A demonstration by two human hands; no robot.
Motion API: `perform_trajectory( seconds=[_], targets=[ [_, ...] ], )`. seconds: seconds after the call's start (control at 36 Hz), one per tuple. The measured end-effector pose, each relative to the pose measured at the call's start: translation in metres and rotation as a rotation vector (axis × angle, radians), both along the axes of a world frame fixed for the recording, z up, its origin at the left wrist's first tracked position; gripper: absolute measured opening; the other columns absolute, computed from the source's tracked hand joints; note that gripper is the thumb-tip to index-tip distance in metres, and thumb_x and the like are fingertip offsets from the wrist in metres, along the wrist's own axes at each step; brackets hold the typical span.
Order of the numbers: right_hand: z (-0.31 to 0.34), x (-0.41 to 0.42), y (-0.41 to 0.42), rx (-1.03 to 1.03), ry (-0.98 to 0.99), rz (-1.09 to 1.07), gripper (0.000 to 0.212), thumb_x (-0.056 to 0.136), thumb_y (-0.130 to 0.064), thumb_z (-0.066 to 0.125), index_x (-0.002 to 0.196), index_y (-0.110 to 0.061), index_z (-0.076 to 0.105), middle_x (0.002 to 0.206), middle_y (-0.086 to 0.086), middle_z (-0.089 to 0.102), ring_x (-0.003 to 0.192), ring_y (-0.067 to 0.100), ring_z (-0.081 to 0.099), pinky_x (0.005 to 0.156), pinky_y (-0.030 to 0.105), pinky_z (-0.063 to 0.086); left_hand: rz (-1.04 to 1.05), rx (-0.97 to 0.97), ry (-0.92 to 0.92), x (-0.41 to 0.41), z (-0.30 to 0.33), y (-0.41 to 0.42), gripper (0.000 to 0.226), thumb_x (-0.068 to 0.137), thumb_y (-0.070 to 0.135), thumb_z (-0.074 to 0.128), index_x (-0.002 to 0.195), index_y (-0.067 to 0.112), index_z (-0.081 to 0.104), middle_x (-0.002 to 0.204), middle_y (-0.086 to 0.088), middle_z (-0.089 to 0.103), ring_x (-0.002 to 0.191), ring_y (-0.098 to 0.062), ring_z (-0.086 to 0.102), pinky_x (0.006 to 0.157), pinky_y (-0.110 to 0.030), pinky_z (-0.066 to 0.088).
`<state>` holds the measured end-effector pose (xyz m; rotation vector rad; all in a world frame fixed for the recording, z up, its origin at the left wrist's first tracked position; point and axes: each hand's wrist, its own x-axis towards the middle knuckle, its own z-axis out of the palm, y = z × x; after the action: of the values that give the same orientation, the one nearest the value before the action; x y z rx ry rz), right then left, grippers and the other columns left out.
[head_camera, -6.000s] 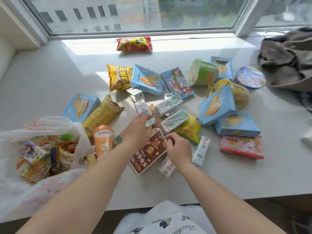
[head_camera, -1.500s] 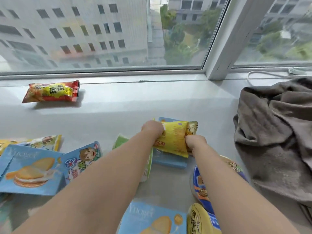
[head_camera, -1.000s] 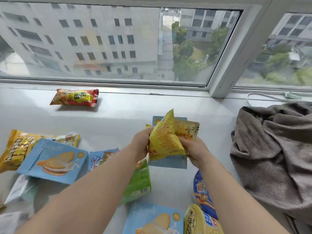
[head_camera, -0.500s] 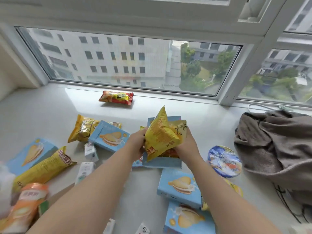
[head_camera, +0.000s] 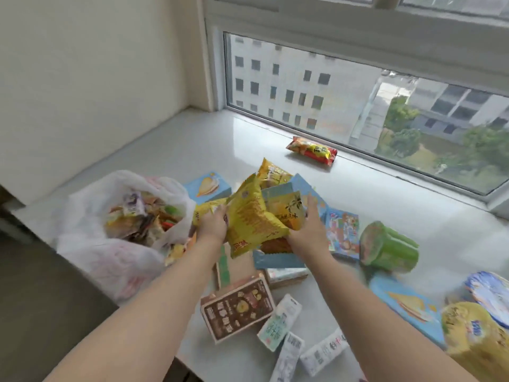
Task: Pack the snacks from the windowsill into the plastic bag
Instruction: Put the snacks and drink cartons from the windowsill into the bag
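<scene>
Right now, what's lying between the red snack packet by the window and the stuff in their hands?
In the head view, mostly bare windowsill separates the red packet from the held yellow packets. Only another yellow bag and a blue box's corner poke up behind them.

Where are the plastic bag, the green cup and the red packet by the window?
plastic bag point(head_camera: 115, 260), head view, bare front wall.
green cup point(head_camera: 396, 250), head view, its side.
red packet point(head_camera: 312, 152), head view, middle of wrapper.
</scene>
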<state>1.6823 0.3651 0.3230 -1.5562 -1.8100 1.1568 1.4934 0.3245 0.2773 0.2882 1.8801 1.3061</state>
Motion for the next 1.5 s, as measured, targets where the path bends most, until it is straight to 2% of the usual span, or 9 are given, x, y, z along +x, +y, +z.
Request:
perform_trajectory(
  seconds=[0.11,0.22,0.61,0.75,0.86,1.0,1.17,1.28,1.5],
  targets=[
    [-0.012,-0.053,-0.021,-0.007,-0.133,0.058,0.085,0.076,-0.031,0.073,0.147,-0.026,0.026,0.138,0.0,0.051,0.12,0.025,0.052,0.091,0.036,0.046,0.203,-0.06,0.106,-0.069,-0.009,-0.04,0.067,0.075,0.06,0.044,0.112,0.007,0.061,0.117,-0.02,0.062,0.106,-0.038,0.06,0.092,-0.054,0.049],
    [-0.014,-0.105,-0.033,-0.065,-0.2,0.101,0.056,0.079,-0.023,0.07,0.129,-0.021,0.045,0.111,0.0,0.061,0.1,0.02,0.056,0.075,0.026,0.038,0.357,-0.076,0.198,-0.121,0.014,-0.074,0.047,0.098,0.038,0.04,0.124,0.002,0.055,0.123,-0.018,0.058,0.111,-0.037,0.054,0.094,-0.038,0.044],
    [-0.043,-0.287,-0.06,-0.06,-0.172,-0.053,0.054,0.08,-0.024,0.072,0.123,-0.011,0.042,0.111,0.004,0.06,0.101,0.023,0.057,0.078,0.033,0.045,0.402,-0.17,0.218,-0.299,-0.02,-0.103,0.042,0.102,0.034,0.031,0.123,0.002,0.048,0.128,-0.02,0.054,0.117,-0.035,0.051,0.096,-0.038,0.039],
    [-0.051,-0.335,-0.056,0.057,-0.184,-0.002,0.053,0.082,-0.02,0.07,0.124,-0.013,0.038,0.106,0.004,0.059,0.093,0.026,0.059,0.073,0.038,0.049,0.215,-0.18,0.244,-0.337,-0.045,-0.09,0.027,0.097,0.028,0.047,0.12,0.015,0.043,0.125,-0.013,0.056,0.098,-0.028,0.055,0.078,-0.03,0.039],
    [-0.062,-0.364,-0.048,0.13,-0.307,0.096,0.059,0.079,-0.033,0.07,0.125,-0.022,0.034,0.107,0.004,0.062,0.094,0.03,0.06,0.072,0.04,0.05,-0.026,-0.148,0.265,-0.351,-0.064,-0.077,0.071,0.086,0.024,0.063,0.143,0.036,0.021,0.144,-0.003,0.035,0.119,-0.027,0.051,0.091,-0.029,0.042],
    [-0.075,-0.387,-0.039,0.219,-0.552,0.224,0.052,0.087,-0.02,0.062,0.132,-0.02,0.035,0.112,0.004,0.059,0.099,0.028,0.058,0.067,0.033,0.038,-0.402,-0.311,0.533,-0.347,-0.083,-0.07,0.084,0.075,0.042,0.074,0.145,0.035,0.027,0.155,-0.001,-0.013,0.14,-0.025,0.019,0.107,-0.037,0.031],
    [-0.1,-0.414,-0.03,0.365,-0.668,0.403,0.046,0.089,-0.006,0.043,0.134,-0.013,0.033,0.117,0.006,0.054,0.102,0.028,0.056,0.063,0.035,0.038,-0.692,-0.428,0.692,-0.346,-0.115,-0.071,0.099,0.063,0.058,0.071,0.145,0.028,0.025,0.151,-0.002,0.024,0.138,-0.025,0.02,0.111,-0.036,0.026],
    [-0.119,-0.417,-0.027,0.393,-0.71,0.484,0.052,0.091,-0.006,0.042,0.14,-0.014,0.027,0.131,0.007,0.046,0.112,0.03,0.05,0.075,0.038,0.046,-0.96,-0.56,0.754,-0.345,-0.124,-0.08,0.097,0.068,0.061,0.069,0.146,0.024,0.024,0.153,0.0,0.016,0.143,-0.025,0.007,0.111,-0.04,0.028],
    [-0.143,-0.407,-0.034,0.322,-0.734,0.465,0.067,0.084,-0.001,0.051,0.14,-0.022,0.021,0.128,0.014,0.046,0.105,0.037,0.051,0.081,0.045,0.048,-0.646,-0.549,0.706,-0.37,-0.12,-0.081,0.089,0.071,0.049,0.072,0.142,0.018,0.029,0.142,-0.008,0.032,0.129,-0.03,0.035,0.105,-0.039,0.035]
  ],
)
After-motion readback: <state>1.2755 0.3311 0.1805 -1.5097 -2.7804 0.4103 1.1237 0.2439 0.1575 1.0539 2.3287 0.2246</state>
